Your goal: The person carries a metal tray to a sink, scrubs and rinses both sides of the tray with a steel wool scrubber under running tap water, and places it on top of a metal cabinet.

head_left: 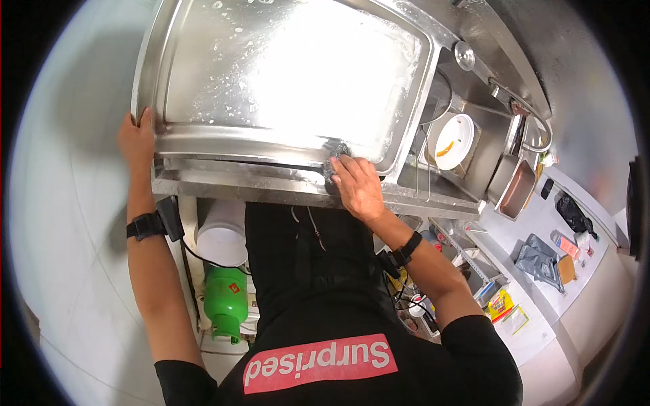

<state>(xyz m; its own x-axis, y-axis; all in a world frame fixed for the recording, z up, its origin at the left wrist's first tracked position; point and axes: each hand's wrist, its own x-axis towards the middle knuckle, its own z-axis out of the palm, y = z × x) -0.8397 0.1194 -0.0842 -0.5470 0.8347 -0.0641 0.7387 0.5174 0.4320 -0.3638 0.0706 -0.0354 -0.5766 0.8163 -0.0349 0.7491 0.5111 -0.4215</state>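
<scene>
Head view shows a large, shallow metal tray (203, 88) lying across the near side of a steel sink unit (433, 203), its long axis running left to right, its open face up toward the camera and its near long rim toward the person's body. At the near left corner, the left hand (137, 139) has its fingers closed around the tray's edge, thumb apart from the rest. The right hand (359, 186) presses a dark, crumpled scrubber (332, 162) to the near rim, right of the middle, its fingers bent and close together over it. Beyond the tray's right end, a round white dish (455, 142) holding an orange strip sits in the basin, and a rectangular metal pan (518, 191) stands at the sink's far right. White capitals-and-small lettering on the red shirt panel (321, 363) reads "Surprised" (upside down from here), while the green gas cylinder (227, 298) under the unit bears a red diamond label whose print is too small to read. The yellow packet (501, 304) at lower right is equally illegible. Glare whites out much of the tray's floor, its far edge is cut off above, and the hand hides part of the scrubber.
</scene>
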